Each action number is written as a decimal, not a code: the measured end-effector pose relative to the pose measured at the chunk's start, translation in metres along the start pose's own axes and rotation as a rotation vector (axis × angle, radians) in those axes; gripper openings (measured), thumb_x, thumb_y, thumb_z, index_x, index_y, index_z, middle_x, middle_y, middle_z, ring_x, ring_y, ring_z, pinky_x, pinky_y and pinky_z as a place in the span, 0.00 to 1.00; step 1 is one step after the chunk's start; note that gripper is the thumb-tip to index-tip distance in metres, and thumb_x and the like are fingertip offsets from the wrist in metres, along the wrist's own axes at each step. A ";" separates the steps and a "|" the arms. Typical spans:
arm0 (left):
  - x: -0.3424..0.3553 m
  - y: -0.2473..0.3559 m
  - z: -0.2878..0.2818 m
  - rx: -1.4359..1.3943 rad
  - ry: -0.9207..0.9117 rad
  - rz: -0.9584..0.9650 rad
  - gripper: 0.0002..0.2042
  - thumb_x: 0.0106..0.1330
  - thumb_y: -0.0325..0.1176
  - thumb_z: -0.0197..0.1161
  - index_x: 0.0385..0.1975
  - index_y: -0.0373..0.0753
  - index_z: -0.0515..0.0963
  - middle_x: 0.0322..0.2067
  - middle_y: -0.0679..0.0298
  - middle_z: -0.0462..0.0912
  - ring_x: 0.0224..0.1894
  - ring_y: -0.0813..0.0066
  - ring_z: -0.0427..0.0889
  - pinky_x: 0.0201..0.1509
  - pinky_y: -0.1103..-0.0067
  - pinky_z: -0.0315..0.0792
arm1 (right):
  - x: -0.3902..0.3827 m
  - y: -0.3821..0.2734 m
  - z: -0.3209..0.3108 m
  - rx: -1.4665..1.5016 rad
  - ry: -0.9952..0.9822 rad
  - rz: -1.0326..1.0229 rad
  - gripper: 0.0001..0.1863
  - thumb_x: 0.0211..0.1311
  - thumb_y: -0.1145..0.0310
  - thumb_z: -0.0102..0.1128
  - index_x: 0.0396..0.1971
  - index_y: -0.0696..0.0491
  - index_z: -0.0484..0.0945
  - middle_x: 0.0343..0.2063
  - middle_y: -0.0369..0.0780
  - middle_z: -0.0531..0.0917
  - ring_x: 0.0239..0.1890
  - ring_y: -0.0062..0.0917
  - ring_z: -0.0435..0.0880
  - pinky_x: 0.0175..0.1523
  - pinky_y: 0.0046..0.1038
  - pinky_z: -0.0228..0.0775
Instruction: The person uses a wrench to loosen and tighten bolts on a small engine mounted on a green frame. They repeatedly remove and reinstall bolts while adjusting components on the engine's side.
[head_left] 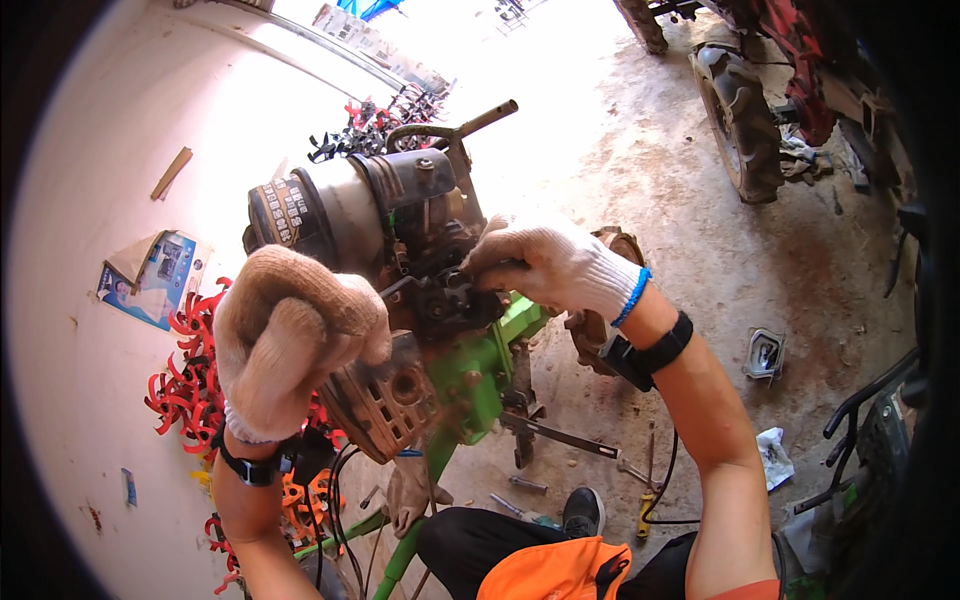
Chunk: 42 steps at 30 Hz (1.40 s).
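Two gloved hands work near mid-frame: the left hand, left of centre, curls into a near fist beside a thin metal rod, its grip on it hidden, while the right hand reaches leftward, fingers bent, any hold unclear. The engine sits centrally between them, against the right fingertips, above a green frame.
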<state>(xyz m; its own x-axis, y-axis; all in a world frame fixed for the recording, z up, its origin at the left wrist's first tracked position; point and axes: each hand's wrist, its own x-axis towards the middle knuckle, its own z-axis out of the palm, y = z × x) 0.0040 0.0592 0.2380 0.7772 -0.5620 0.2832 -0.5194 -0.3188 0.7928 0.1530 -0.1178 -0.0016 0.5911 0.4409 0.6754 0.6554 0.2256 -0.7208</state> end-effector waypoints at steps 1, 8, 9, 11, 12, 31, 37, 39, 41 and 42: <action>-0.003 -0.001 0.001 0.021 0.040 -0.006 0.12 0.85 0.37 0.62 0.50 0.33 0.78 0.26 0.62 0.76 0.28 0.72 0.75 0.38 0.68 0.76 | 0.002 -0.003 0.000 0.018 -0.014 0.029 0.17 0.79 0.68 0.68 0.62 0.53 0.86 0.48 0.43 0.90 0.41 0.29 0.89 0.51 0.34 0.86; -0.011 -0.005 0.001 -0.003 0.058 -0.037 0.14 0.83 0.39 0.64 0.51 0.32 0.77 0.30 0.57 0.82 0.33 0.68 0.81 0.39 0.70 0.77 | 0.010 -0.028 -0.010 -0.031 -0.090 0.166 0.13 0.79 0.71 0.70 0.59 0.55 0.89 0.49 0.41 0.92 0.51 0.29 0.91 0.63 0.33 0.83; -0.013 -0.004 0.002 0.012 0.073 -0.056 0.14 0.83 0.40 0.65 0.51 0.32 0.77 0.32 0.55 0.84 0.34 0.67 0.83 0.39 0.71 0.77 | 0.010 -0.029 -0.009 -0.145 -0.056 0.080 0.14 0.79 0.71 0.69 0.59 0.55 0.88 0.48 0.42 0.93 0.50 0.30 0.91 0.63 0.34 0.83; -0.015 -0.003 0.003 0.024 0.081 -0.084 0.15 0.82 0.41 0.66 0.51 0.33 0.77 0.35 0.53 0.86 0.35 0.65 0.85 0.39 0.71 0.77 | 0.014 -0.028 -0.010 -0.129 -0.090 0.098 0.14 0.78 0.70 0.70 0.58 0.56 0.88 0.47 0.43 0.93 0.50 0.30 0.91 0.61 0.35 0.83; -0.015 -0.002 0.003 0.022 0.075 -0.094 0.15 0.82 0.41 0.66 0.51 0.33 0.77 0.36 0.52 0.87 0.36 0.64 0.86 0.39 0.71 0.77 | 0.016 -0.027 -0.012 -0.118 -0.107 0.097 0.14 0.77 0.70 0.70 0.57 0.56 0.88 0.47 0.43 0.93 0.50 0.30 0.91 0.61 0.36 0.83; -0.046 0.004 0.001 0.068 0.204 -0.182 0.23 0.77 0.49 0.75 0.51 0.31 0.82 0.46 0.52 0.92 0.44 0.65 0.92 0.50 0.68 0.86 | 0.011 -0.026 -0.011 -0.172 -0.070 0.191 0.24 0.80 0.53 0.68 0.67 0.49 0.87 0.49 0.48 0.94 0.48 0.36 0.93 0.58 0.38 0.84; -0.052 0.002 0.001 0.067 0.270 -0.216 0.24 0.75 0.50 0.76 0.52 0.31 0.82 0.47 0.52 0.92 0.44 0.65 0.92 0.51 0.67 0.86 | 0.009 -0.019 -0.007 -0.172 -0.066 0.199 0.23 0.82 0.54 0.67 0.69 0.47 0.86 0.45 0.47 0.93 0.48 0.34 0.93 0.58 0.36 0.84; -0.052 0.002 0.001 0.069 0.269 -0.209 0.25 0.75 0.50 0.76 0.52 0.31 0.82 0.47 0.52 0.92 0.45 0.64 0.92 0.52 0.67 0.87 | 0.008 -0.017 -0.005 -0.203 -0.039 0.158 0.23 0.82 0.53 0.66 0.69 0.46 0.86 0.45 0.46 0.94 0.47 0.33 0.93 0.57 0.36 0.84; -0.050 0.001 -0.001 0.076 0.238 -0.186 0.24 0.75 0.49 0.76 0.52 0.31 0.82 0.47 0.52 0.92 0.45 0.64 0.92 0.52 0.67 0.87 | 0.007 -0.016 -0.003 -0.234 -0.004 0.108 0.23 0.82 0.53 0.66 0.69 0.45 0.86 0.45 0.44 0.94 0.46 0.33 0.93 0.56 0.37 0.84; -0.050 0.001 -0.001 0.079 0.241 -0.191 0.24 0.76 0.49 0.76 0.52 0.31 0.82 0.47 0.52 0.92 0.45 0.64 0.92 0.52 0.67 0.87 | 0.007 -0.016 -0.003 -0.257 0.004 0.105 0.23 0.82 0.53 0.66 0.69 0.44 0.86 0.45 0.44 0.94 0.46 0.34 0.93 0.55 0.37 0.84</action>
<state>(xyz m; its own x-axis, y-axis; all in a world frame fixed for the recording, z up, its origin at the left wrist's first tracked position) -0.0350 0.0879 0.2256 0.9200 -0.2924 0.2609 -0.3751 -0.4648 0.8020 0.1475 -0.1210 0.0150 0.6639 0.4462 0.6001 0.6878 -0.0493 -0.7242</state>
